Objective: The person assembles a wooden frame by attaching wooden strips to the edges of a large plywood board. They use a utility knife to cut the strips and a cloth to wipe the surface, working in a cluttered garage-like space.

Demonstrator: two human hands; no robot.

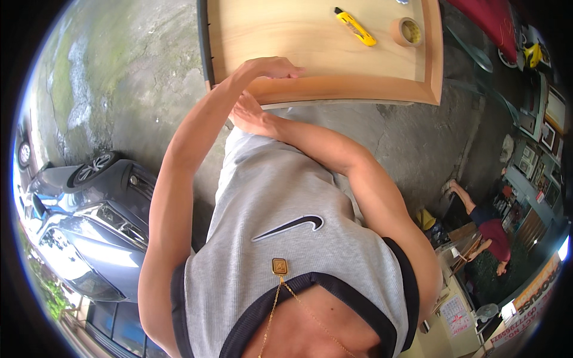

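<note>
A cutter (357, 28) and tape (406, 32) are lying inside the frame's edges (334, 89) up top, past left hand (278, 67) and right hand (249, 113), grips I can't tell, floor (140, 59) stretching upper left.

Beyond left hand (283, 68): broad passage over pale flat wooden panel (262, 30).
Panel's right side: slim yellow-and-black cutter knife (356, 28) and round brown tape roll (397, 33) obstruct; narrow gap between.
Near left corner: left forearm (218, 102) crosses over right hand (250, 114), blocking access from above.
</note>
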